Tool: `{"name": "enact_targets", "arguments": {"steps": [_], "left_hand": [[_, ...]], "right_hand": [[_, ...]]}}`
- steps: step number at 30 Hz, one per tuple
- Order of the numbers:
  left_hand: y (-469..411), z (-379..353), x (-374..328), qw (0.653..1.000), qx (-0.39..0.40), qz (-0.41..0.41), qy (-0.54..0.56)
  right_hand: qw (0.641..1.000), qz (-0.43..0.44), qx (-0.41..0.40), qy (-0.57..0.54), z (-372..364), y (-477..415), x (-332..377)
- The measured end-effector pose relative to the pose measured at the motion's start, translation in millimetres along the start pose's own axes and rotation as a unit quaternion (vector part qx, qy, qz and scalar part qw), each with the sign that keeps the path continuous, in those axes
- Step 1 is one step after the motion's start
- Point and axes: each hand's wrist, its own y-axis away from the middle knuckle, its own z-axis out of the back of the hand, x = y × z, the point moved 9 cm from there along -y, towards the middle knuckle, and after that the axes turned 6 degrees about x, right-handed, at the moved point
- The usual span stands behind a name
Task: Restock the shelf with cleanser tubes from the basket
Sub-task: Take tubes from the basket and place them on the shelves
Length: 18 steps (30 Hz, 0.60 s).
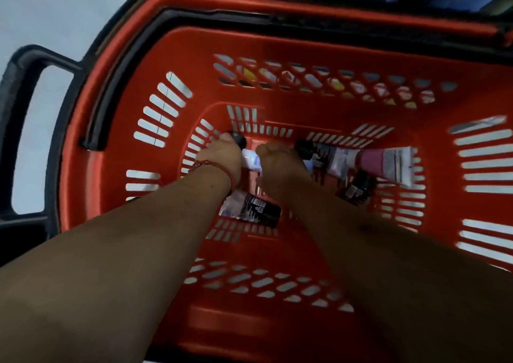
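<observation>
Head view: left hand fisted round black-capped tube at far-left corner of basket floor; right hand curled on white tube mid-floor. Pink tube, dark tubes loose alongside. Shelf unseen; restock judged unfinished.

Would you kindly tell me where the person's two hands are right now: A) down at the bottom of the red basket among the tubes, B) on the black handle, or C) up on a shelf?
A: the left hand and right hand both reach down among the tubes on the floor of the basket.
</observation>
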Motion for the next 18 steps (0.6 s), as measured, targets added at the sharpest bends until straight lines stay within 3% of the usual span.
{"name": "enact_targets", "arguments": {"steps": [4,10,18], "left_hand": [[-8.3,-10.6,3.3,0.999,0.003,-0.008,0.048],[22.4,2.6,2.2,0.994,0.057,-0.036,0.083],[125.4,108.6,-21.9,0.976,0.003,-0.176,0.13]], "right_hand": [[0.999,-0.049,0.013,-0.014,-14.4,-15.9,-12.0],[0.982,-0.113,-0.015,-0.154,-2.2,18.1,-32.3],[0.93,-0.058,-0.173,-0.318,143.1,129.3,-30.2]]}}
